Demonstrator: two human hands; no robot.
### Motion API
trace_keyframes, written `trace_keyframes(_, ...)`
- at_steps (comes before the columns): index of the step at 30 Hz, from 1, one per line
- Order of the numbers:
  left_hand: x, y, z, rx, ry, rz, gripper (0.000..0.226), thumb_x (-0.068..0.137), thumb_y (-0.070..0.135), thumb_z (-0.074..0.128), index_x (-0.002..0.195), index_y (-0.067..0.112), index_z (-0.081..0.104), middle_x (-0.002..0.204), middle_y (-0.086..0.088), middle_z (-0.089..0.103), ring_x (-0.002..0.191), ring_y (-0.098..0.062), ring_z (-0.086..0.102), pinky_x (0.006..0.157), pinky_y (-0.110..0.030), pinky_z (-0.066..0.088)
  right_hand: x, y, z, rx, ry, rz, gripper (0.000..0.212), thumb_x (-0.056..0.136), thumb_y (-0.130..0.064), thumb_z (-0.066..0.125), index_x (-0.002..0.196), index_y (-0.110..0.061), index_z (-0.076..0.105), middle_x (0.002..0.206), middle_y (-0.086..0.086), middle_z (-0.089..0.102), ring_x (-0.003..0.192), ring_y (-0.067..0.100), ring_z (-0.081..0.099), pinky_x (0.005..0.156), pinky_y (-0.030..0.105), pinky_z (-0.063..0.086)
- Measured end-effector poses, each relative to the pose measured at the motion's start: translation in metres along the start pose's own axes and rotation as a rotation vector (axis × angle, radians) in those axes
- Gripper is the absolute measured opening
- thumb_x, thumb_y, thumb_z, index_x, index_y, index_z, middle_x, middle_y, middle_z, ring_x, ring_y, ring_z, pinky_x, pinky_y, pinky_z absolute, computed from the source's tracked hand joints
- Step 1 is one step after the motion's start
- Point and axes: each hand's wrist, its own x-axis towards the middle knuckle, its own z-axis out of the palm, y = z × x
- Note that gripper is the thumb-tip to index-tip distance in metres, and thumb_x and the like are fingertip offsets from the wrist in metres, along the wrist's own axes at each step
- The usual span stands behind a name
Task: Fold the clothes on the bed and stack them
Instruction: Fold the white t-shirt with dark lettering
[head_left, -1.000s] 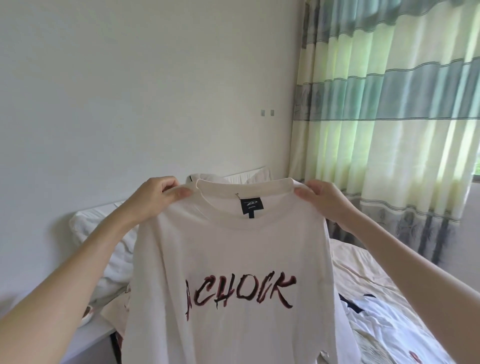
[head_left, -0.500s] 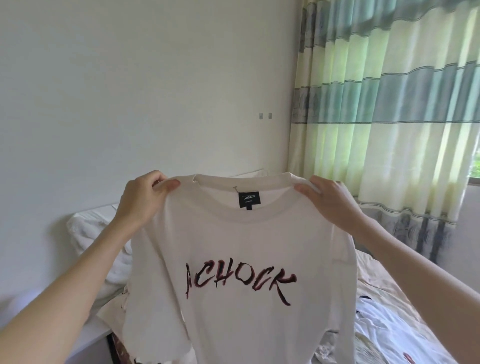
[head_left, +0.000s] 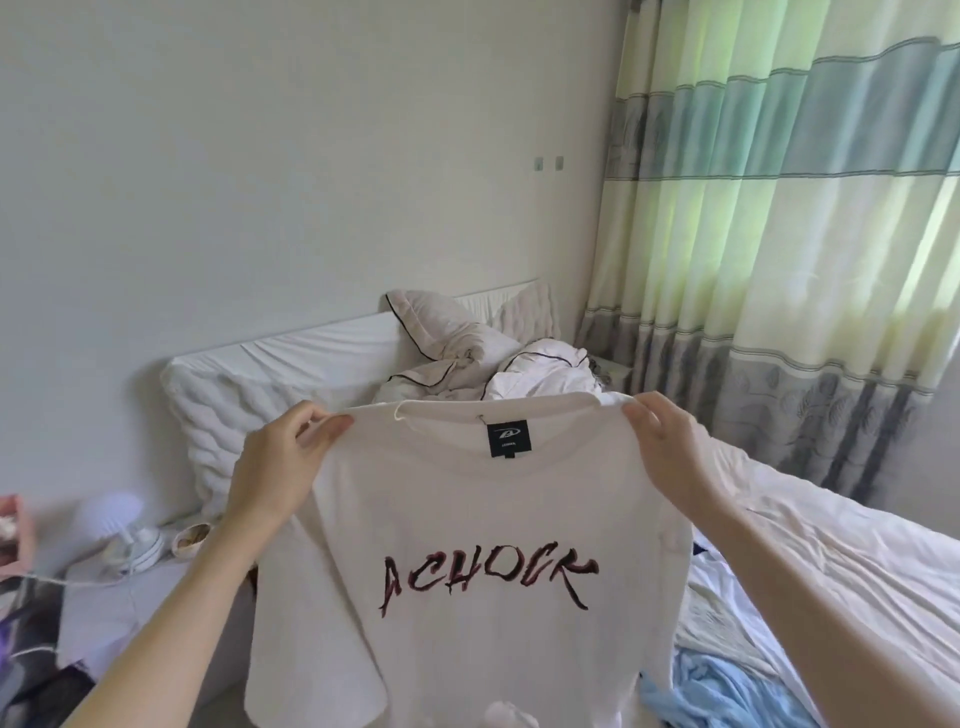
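A white T-shirt (head_left: 467, 519) with dark red lettering and a black neck label hangs spread out in front of me, above the bed (head_left: 831, 561). My left hand (head_left: 280, 467) pinches its left shoulder seam. My right hand (head_left: 667, 452) pinches the right shoulder. The shirt's lower part runs out of the frame at the bottom. A light blue garment (head_left: 727, 691) lies crumpled on the bed at the lower right, partly behind the shirt.
Rumpled white pillows and bedding (head_left: 483, 358) are piled against the headboard. A bedside table (head_left: 130, 587) at the left carries a small fan and a bowl. Striped curtains (head_left: 779, 234) hang at the right, behind the bed.
Both hands have come down with the shirt, and my view has tilted downward, so the pillows, the bedside table and more of the bed now show.
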Motion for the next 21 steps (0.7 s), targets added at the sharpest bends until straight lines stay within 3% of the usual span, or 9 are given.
trace_keyframes(3, -0.028, -0.004, 0.000, -0.001, -0.002, 0.020, 0.031, 0.075, 0.060, 0.055, 0.065, 0.031, 0.055, 0.059, 0.002, 0.058, 0.059, -0.023, 0.051, 0.061, -0.040, 0.042, -0.027, 0.007, -0.004, 0.011, 0.037, 0.006, 0.022, 0.097, -0.025, 0.048, 0.081, -0.013, 0.058, 0.069, -0.004, 0.055, 0.068, 0.017, 0.049, 0.063, 0.030, 0.035)
trace_keyframes(6, -0.048, -0.002, -0.006, -0.048, -0.015, 0.020, 0.030, 0.075, 0.061, 0.056, 0.067, 0.032, 0.057, 0.062, 0.005, 0.060, 0.059, -0.019, 0.051, 0.061, -0.035, 0.041, -0.053, 0.007, -0.016, -0.017, 0.083, 0.020, 0.025, 0.097, -0.025, 0.050, 0.075, -0.014, 0.056, 0.065, -0.006, 0.053, 0.063, 0.013, 0.046, 0.054, 0.018, 0.030)
trace_keyframes(9, -0.058, 0.007, -0.015, -0.068, -0.023, 0.041, 0.031, 0.073, 0.063, 0.055, 0.067, 0.032, 0.058, 0.060, 0.008, 0.059, 0.054, -0.010, 0.045, 0.057, -0.028, 0.036, -0.071, -0.004, -0.027, -0.048, 0.078, 0.077, 0.030, 0.096, -0.029, 0.052, 0.082, -0.005, 0.063, 0.066, 0.001, 0.054, 0.069, 0.022, 0.045, 0.060, 0.028, 0.027)
trace_keyframes(12, -0.059, 0.018, -0.034, -0.101, -0.023, 0.066, 0.031, 0.076, 0.052, 0.062, 0.073, 0.022, 0.064, 0.064, -0.006, 0.061, 0.058, -0.018, 0.047, 0.056, -0.029, 0.035, -0.086, -0.023, -0.041, -0.119, 0.136, 0.090, 0.031, 0.092, -0.037, 0.054, 0.079, -0.012, 0.066, 0.061, -0.009, 0.053, 0.071, 0.024, 0.048, 0.064, 0.031, 0.032)
trace_keyframes(16, -0.050, 0.029, -0.059, -0.102, -0.043, 0.118, 0.026, 0.080, 0.041, 0.069, 0.076, 0.015, 0.068, 0.067, -0.020, 0.059, 0.059, -0.024, 0.044, 0.054, -0.027, 0.033, -0.095, -0.047, -0.054, -0.280, 0.291, 0.061, 0.036, 0.089, -0.045, 0.054, 0.070, -0.015, 0.061, 0.058, 0.000, 0.048, 0.070, 0.031, 0.045, 0.063, 0.033, 0.030)
trace_keyframes(19, -0.040, 0.030, -0.060, -0.085, -0.082, 0.133, 0.026, 0.080, 0.044, 0.069, 0.073, 0.020, 0.068, 0.062, -0.018, 0.057, 0.055, -0.016, 0.040, 0.050, -0.018, 0.030, -0.095, -0.053, -0.053, -0.424, 0.361, 0.010, 0.042, 0.092, -0.046, 0.052, 0.067, -0.013, 0.054, 0.060, -0.001, 0.042, 0.067, 0.029, 0.040, 0.064, 0.033, 0.026)
trace_keyframes(21, -0.038, 0.023, -0.051, -0.086, -0.095, 0.113, 0.023, 0.079, 0.047, 0.069, 0.069, 0.027, 0.066, 0.061, -0.013, 0.057, 0.054, -0.013, 0.040, 0.050, -0.017, 0.030, -0.093, -0.049, -0.047, -0.497, 0.365, -0.023, 0.046, 0.094, -0.045, 0.050, 0.069, -0.007, 0.055, 0.065, 0.003, 0.048, 0.066, 0.029, 0.039, 0.064, 0.032, 0.024)
